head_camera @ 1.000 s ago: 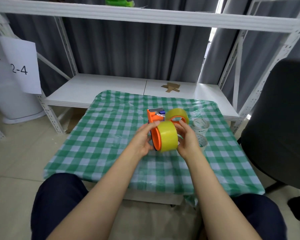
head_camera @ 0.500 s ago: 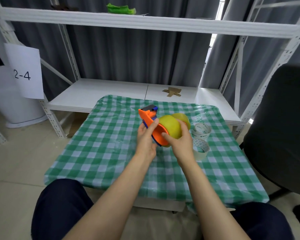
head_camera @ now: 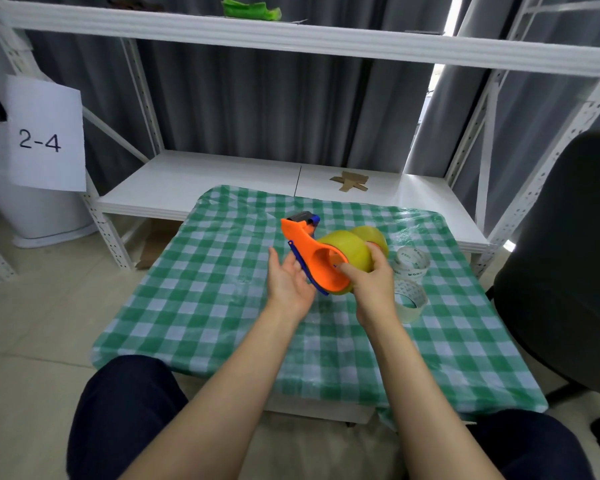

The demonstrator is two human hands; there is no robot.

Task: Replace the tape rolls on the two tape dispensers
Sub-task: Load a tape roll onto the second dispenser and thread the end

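Green-checked surface before white shelving. Orange tape dispenser with yellow tape roll lifted above it, right hand grasping both, left hand released alongside. Probably seating the roll; next, pressing it home squarely.

Checked-cloth table bears two clear tape rolls (right side).
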